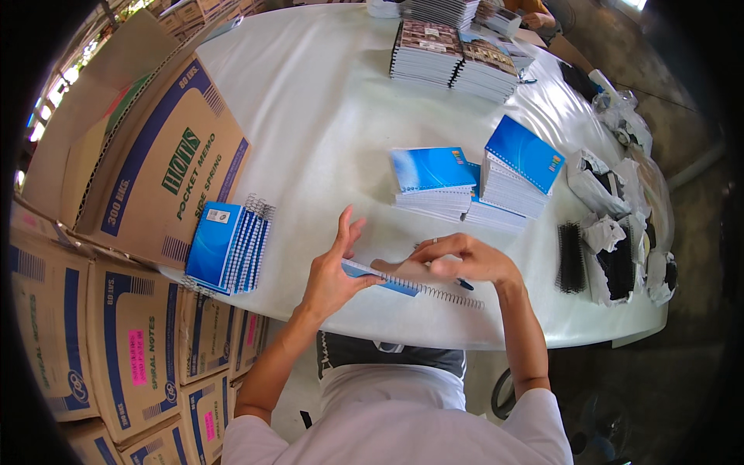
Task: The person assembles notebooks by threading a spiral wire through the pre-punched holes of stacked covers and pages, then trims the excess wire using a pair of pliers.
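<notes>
Near the table's front edge, my left hand (328, 273) grips a thin blue-covered pocket notebook (359, 269), thumb along its near side and forefinger raised. A dark wire spiral (453, 297) runs along the notebook's edge, its loose end sticking out to the right. A brownish sheet or backing board (403, 271) shows between the hands. My right hand (479, 258) is curled just above the spiral, fingers drawn together; what they hold, if anything, is hidden. Below its fingers a small dark-blue tip (465, 284) shows, too little to name.
Left stands a stack of spiral-bound blue notebooks (213, 244) beside an open carton (174, 155). Ahead are punched, unbound blue-covered pads (519, 155). Black spiral coils (571, 260) and plastic bags (601, 186) lie right. Bound books (426, 54) and another person's arm (536, 15) are at the back.
</notes>
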The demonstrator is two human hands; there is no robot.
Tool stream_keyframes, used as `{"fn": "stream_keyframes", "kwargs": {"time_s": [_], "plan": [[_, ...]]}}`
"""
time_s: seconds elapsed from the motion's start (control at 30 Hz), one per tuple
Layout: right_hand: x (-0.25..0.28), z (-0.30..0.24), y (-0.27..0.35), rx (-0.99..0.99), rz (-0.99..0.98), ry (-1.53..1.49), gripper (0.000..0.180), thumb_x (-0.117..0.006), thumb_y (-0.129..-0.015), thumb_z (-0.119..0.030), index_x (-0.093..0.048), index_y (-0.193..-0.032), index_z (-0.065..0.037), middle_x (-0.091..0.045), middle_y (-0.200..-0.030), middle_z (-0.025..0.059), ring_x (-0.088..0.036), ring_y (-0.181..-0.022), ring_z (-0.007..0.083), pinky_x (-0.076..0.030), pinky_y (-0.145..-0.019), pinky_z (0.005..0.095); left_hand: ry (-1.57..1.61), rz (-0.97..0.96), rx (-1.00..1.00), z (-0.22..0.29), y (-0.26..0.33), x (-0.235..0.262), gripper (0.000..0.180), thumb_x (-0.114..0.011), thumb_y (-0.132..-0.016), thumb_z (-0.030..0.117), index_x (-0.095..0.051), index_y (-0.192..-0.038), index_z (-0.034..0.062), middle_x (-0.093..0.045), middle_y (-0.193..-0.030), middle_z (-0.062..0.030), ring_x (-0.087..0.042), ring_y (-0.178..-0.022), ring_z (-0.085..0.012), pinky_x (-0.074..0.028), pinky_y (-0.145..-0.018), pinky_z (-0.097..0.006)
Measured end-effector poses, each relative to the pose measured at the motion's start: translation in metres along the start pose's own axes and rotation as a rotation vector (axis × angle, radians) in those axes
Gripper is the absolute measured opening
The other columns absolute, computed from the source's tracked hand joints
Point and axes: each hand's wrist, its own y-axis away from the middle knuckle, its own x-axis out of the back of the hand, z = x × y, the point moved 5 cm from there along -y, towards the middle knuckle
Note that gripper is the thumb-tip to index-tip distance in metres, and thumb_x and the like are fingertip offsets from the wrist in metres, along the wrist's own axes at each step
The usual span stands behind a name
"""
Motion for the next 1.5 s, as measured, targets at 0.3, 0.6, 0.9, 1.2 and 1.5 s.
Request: {"fn": "stream_keyframes", "kwargs": {"time_s": [0.3,0.6,0.9,1.2,1.5], "plan": [[-0.007,-0.009,-0.009,-0.085,0.049,0.257,0.043,-0.070,-0.088,-0.041,-0.074,-0.113,-0.006,-0.070,-0.107,0.0106,-0.063,-0.100,0.0231,-0.047,-0.091,0.0325,0.070,0.062,0.019,-0.010,0.005,0.000,0.124,-0.091,-0.062,0.020,-0.011,-0.156,0.0162,-0.057,-0.138,-0.0146,-0.061,-0.119,-0.0325,-0.054,-0.092,-0.039],[-0.006,-0.005,-0.019,-0.084,0.041,0.154,0.051,-0.067,-0.088,-0.048,-0.073,-0.115,-0.005,-0.070,-0.107,0.0161,-0.064,-0.102,0.0263,-0.048,-0.092,0.0346,0.124,0.080,0.038,-0.017,0.008,-0.006,0.122,-0.089,-0.062,0.020,-0.013,-0.157,0.0181,-0.054,-0.140,-0.0167,-0.060,-0.122,-0.0314,-0.054,-0.092,-0.038],[-0.023,-0.010,-0.029,0.069,0.064,0.296,0.043,-0.067,-0.091,-0.039,-0.072,-0.114,-0.003,-0.070,-0.098,0.0172,-0.064,-0.089,0.0261,-0.049,-0.079,0.0364,0.383,0.111,-0.010,-0.027,0.009,-0.008,0.125,-0.088,-0.063,0.008,-0.006,-0.158,0.0195,-0.031,-0.157,-0.0159,-0.047,-0.134,-0.0324,-0.052,-0.100,-0.040],[-0.025,-0.019,-0.045,0.034,0.116,0.473,0.047,-0.066,-0.088,-0.048,-0.074,-0.109,-0.007,-0.072,-0.094,0.0170,-0.064,-0.088,0.0304,-0.050,-0.081,0.0393,0.477,0.083,0.043,-0.034,0.008,-0.010,0.130,-0.086,-0.065,-0.004,0.002,-0.157,0.0210,-0.036,-0.153,-0.0139,-0.045,-0.135,-0.0293,-0.053,-0.099,-0.038],[-0.037,-0.026,-0.050,0.092,0.188,0.465,0.048,-0.066,-0.087,-0.050,-0.075,-0.106,-0.007,-0.071,-0.089,0.0178,-0.066,-0.087,0.0319,-0.052,-0.079,0.0410,0.443,0.049,0.085,-0.040,0.010,-0.010,0.127,-0.085,-0.067,-0.002,0.001,-0.157,0.0187,-0.048,-0.144,-0.0172,-0.055,-0.123,-0.0234,-0.054,-0.097,-0.035]]}}
